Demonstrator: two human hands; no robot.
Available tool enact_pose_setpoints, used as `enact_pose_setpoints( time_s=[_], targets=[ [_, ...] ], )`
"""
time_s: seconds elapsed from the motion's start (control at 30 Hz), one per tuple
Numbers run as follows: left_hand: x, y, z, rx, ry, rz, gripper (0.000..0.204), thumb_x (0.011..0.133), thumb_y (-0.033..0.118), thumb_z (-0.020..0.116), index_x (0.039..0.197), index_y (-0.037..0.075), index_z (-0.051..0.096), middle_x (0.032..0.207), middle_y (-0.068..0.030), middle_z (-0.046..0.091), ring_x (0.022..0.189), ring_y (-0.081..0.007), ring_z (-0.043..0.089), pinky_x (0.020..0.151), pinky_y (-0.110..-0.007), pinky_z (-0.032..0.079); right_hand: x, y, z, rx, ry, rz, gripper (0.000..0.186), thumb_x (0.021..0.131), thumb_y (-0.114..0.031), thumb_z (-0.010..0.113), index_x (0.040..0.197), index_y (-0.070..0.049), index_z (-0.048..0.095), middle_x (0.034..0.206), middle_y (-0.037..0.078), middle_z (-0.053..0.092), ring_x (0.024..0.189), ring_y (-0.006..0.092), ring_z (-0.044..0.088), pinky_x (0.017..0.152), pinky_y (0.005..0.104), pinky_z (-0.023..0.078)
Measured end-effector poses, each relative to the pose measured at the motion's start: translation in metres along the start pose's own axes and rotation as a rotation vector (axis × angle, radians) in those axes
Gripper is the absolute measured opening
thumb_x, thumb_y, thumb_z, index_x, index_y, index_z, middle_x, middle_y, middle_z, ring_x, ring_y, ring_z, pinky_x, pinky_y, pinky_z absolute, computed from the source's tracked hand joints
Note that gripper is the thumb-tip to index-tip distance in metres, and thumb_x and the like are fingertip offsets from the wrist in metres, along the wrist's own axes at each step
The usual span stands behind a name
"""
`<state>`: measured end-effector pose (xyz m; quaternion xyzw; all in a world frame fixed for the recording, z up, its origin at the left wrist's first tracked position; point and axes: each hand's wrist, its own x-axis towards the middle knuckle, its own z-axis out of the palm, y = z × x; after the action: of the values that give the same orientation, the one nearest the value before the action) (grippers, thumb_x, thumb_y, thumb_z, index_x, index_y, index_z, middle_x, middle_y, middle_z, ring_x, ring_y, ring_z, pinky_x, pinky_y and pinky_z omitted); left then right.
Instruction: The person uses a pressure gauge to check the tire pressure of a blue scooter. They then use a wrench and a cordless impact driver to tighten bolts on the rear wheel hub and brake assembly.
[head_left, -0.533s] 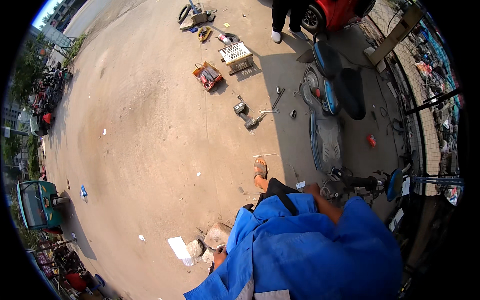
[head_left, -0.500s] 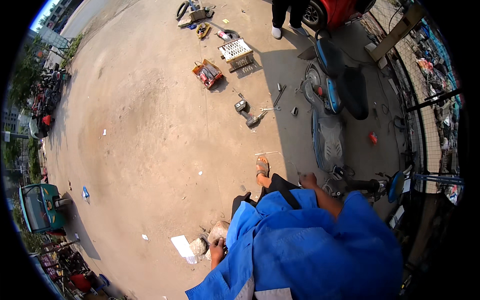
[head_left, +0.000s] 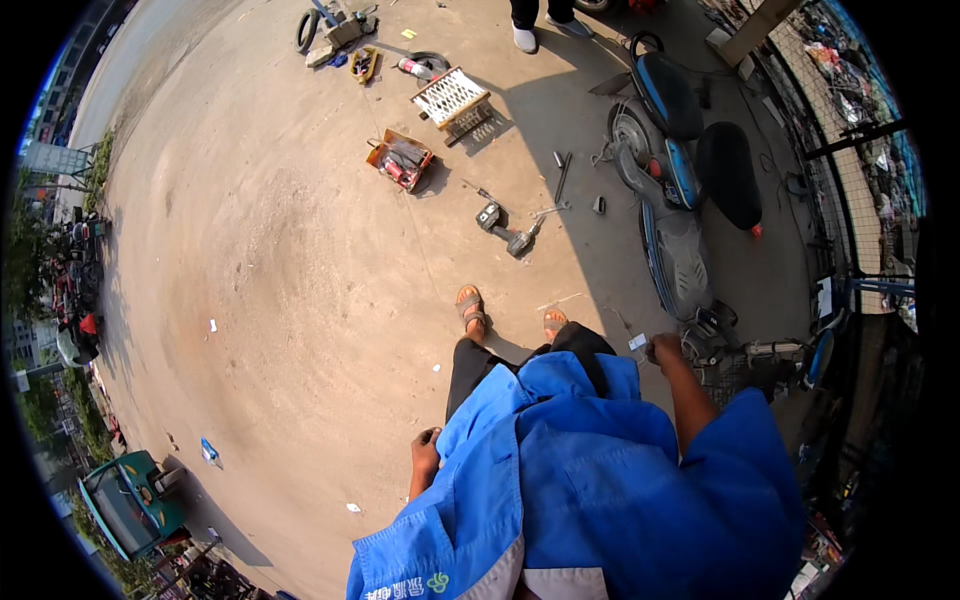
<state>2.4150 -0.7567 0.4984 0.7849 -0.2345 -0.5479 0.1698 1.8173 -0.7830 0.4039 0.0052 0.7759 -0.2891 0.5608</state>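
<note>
My right hand [head_left: 664,349] is raised at my right side, its fingers closed. A small white rectangular piece [head_left: 638,342] shows at the fingertips, with a thin wire beside it. Past that hand stands a blue-and-black electric scooter [head_left: 683,270], its handlebar end nearest me. Its black seat [head_left: 729,175] is off to the right of the frame. My left hand [head_left: 427,452] hangs beside my left hip, fingers curled; their inner side is hidden. On the concrete ahead lie a cordless impact wrench [head_left: 505,232] and a wrench [head_left: 551,210].
Farther ahead are an orange toolbox [head_left: 399,160], a low slatted stool [head_left: 452,97] and a yellow tray [head_left: 364,66]. Another person's shoes [head_left: 525,40] stand at the top. A wire fence [head_left: 815,130] runs along the right. A green three-wheeler [head_left: 130,505] is parked at left.
My body has turned and stepped away from the stones and white paper, which are out of sight. Both my feet now show. The white piece at my right hand has come into view.
</note>
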Motion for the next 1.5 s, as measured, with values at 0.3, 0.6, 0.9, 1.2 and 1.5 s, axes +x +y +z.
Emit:
enact_pose_setpoints(
  time_s=[0.3, 0.6, 0.9, 1.2, 1.5],
  targets=[
    [0.138, 0.138, -0.146, -0.012, 0.001, -0.060, 0.028, 0.095, 0.019, 0.056, 0.113, -0.004, 0.057, 0.098, -0.0142, 0.067, 0.081, -0.0246, 0.069, 0.067, -0.034, 0.054, -0.090, 0.098, 0.137, -0.209, -0.006, -0.292, 0.023, 0.082, -0.014, 0.064, 0.070, 0.005, 0.060, 0.063, 0.015, 0.060, 0.053, 0.0236, 0.058, 0.048, 0.0412, 0.043],
    [0.205, 0.240, -0.133, 0.072, -0.129, 0.042, 0.032, 0.095, 0.020, 0.057, 0.115, -0.005, 0.056, 0.104, -0.0170, 0.067, 0.086, -0.0279, 0.069, 0.072, -0.035, 0.055, -0.118, 0.089, 0.169, -0.312, 0.088, -0.100, 0.028, 0.081, -0.019, 0.065, 0.068, 0.006, 0.060, 0.065, 0.019, 0.059, 0.059, 0.0248, 0.059, 0.054, 0.0432, 0.042],
    [0.190, 0.251, -0.073, 0.242, -0.313, -0.049, 0.035, 0.094, 0.020, 0.059, 0.117, -0.006, 0.056, 0.102, -0.0170, 0.067, 0.085, -0.0250, 0.068, 0.070, -0.036, 0.055, -0.051, 0.011, 0.179, -1.047, 0.142, -0.872, 0.026, 0.081, -0.017, 0.059, 0.072, 0.007, 0.062, 0.067, 0.019, 0.062, 0.065, 0.0274, 0.065, 0.058, 0.0422, 0.049],
    [0.213, 0.305, -0.063, 0.164, -0.192, -0.060, 0.034, 0.095, 0.019, 0.056, 0.117, -0.006, 0.055, 0.104, -0.0193, 0.066, 0.085, -0.0294, 0.069, 0.072, -0.037, 0.055, -0.050, -0.067, 0.190, 0.015, 0.125, -0.239, 0.016, 0.082, -0.010, 0.055, 0.076, 0.003, 0.062, 0.068, 0.015, 0.064, 0.060, 0.0230, 0.064, 0.056, 0.0358, 0.052],
    [0.255, 0.364, -0.047, 0.269, -0.292, -0.090, 0.034, 0.094, 0.020, 0.058, 0.117, -0.005, 0.057, 0.102, -0.0178, 0.067, 0.084, -0.0264, 0.068, 0.071, -0.036, 0.055, -0.056, -0.066, 0.177, 0.371, 0.218, 0.166, 0.010, 0.084, -0.007, 0.049, 0.078, 0.000, 0.054, 0.073, 0.013, 0.059, 0.056, 0.0221, 0.060, 0.047, 0.0318, 0.049]
  ],
)
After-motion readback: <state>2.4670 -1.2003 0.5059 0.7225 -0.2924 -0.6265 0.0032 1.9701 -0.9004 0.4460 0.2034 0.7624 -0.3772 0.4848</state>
